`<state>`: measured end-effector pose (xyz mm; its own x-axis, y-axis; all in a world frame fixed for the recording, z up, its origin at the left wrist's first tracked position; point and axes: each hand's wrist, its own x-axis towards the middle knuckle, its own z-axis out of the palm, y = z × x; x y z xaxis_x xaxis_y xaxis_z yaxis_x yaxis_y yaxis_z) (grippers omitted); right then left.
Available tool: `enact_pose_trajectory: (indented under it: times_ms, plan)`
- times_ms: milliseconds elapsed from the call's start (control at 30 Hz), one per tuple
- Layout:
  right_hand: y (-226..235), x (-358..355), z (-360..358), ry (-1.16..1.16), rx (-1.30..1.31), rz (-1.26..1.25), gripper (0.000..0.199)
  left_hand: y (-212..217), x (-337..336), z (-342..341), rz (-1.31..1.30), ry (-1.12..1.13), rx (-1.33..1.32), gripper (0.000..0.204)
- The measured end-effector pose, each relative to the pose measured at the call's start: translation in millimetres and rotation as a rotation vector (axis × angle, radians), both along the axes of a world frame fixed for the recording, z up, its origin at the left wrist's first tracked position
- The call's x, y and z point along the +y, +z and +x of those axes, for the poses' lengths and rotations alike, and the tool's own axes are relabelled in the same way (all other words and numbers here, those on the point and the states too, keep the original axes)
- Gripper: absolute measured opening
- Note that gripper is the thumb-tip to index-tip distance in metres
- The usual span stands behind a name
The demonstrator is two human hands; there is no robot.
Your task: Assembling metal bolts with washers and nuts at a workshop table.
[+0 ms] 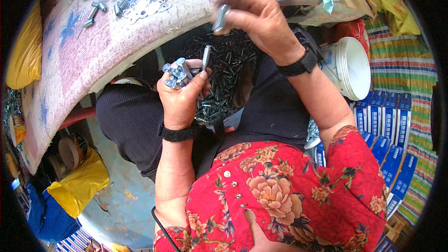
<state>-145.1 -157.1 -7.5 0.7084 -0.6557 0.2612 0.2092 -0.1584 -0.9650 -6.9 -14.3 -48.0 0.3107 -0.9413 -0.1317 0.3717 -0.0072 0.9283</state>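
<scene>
My left hand (180, 105) is closed around a bunch of shiny metal bolts (176, 73), their round ends bundled together above the fingers. One more metal piece (206, 58), slim like a bolt with a sleeve, stands upright at my left thumb. Higher and to the right, my right hand (262, 24) pinches a short metal sleeve (220, 17) between thumb and fingers; motion blurs it. Below and between the hands lies a dark heap of loose bolts (228, 65). Just beyond the right hand, flat washers (144, 9) and small metal sleeves (89, 22) are spread on the cloth-covered table.
The padded table edge (135, 46) curves across in front of me. To the right are a white bucket (357, 67), stacked blue-and-white boxes (389, 116) and a striped sheet (420, 126). A yellow bag (81, 182) lies at lower left.
</scene>
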Motion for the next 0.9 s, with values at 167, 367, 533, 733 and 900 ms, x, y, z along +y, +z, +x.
enact_pose_trajectory:
  times_ms: [167, 367, 533, 733, 900]
  plan:
    - [9.6, 9.5, -9.8, 0.027, 0.197, 0.112, 0.02, -1.5, -0.2, 0.3, 0.003, 0.001, 0.04, 0.018]
    - [4.4, 5.1, -10.3, 0.152, 0.177, -0.427, 0.021, -3.6, 0.5, -0.8, 0.055, -0.032, -0.066, 0.017]
    - [9.4, 20.0, -5.0, 0.069, 0.363, -0.631, 0.033, -0.4, 3.3, -3.1, 0.069, -0.064, -0.178, 0.013]
    - [1.8, 30.7, -0.1, 0.08, 0.465, -0.524, 0.029, -1.4, 3.7, -6.0, 0.075, -0.05, -0.046, 0.02]
    - [-6.8, 38.0, 4.8, 0.044, 0.463, -0.505, 0.027, 1.5, 4.7, -6.0, -0.006, 0.017, 0.164, 0.024]
